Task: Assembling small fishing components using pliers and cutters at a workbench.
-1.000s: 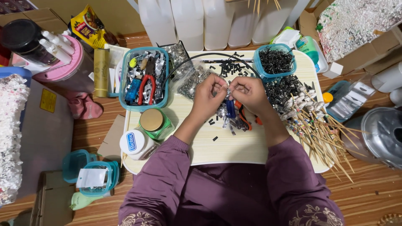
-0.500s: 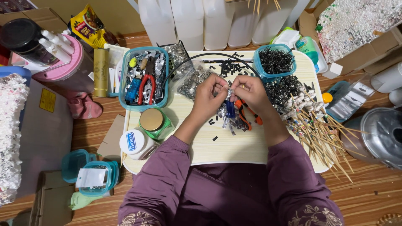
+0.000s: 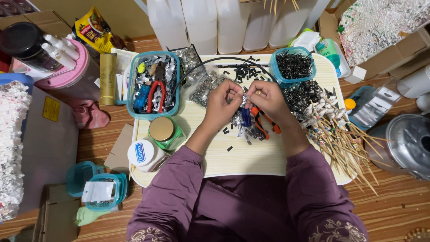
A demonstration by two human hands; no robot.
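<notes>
My left hand [image 3: 225, 104] and my right hand [image 3: 265, 99] meet over the middle of a pale lap table [image 3: 251, 157], fingertips pinched together on a small silvery piece [image 3: 244, 99] between them. Directly under the hands lie a blue lighter [image 3: 246, 116], orange-handled pliers [image 3: 264, 123] and silver scraps. Short black tube bits [image 3: 244, 71] are scattered just beyond the fingers. A thin black cable [image 3: 215, 60] arcs across the table's far side.
A teal tray [image 3: 152, 85] with red pliers and foil stands at left, a teal tub of black pieces [image 3: 293, 67] at right. Decorated wooden skewers [image 3: 345, 139] fan over the right edge. Two jars [image 3: 154, 143] sit front left. White jugs [image 3: 201, 22] stand behind.
Both hands stay together at the table's middle; the fingers have shifted only slightly on the small piece.
</notes>
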